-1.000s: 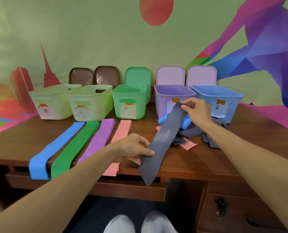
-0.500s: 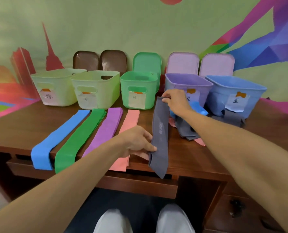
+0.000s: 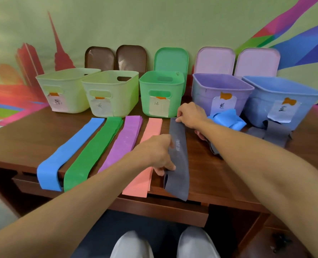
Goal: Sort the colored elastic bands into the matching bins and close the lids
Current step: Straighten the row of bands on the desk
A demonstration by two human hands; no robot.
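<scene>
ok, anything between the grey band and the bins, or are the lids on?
Nothing visible blocks it. The left hand and right hand hold the grey band by its ends, laid along the table beside the pink band. The bins behind it stand open; their lids lean on the wall.

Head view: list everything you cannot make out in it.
- Bin insides, e.g. blue bin: head view, the walls hide any contents.
- Labels: head view, writing too small to read.
- Loose bands: head view, the right forearm covers part.
- Left hand: head view, its fingertips go under the grey band.
</scene>
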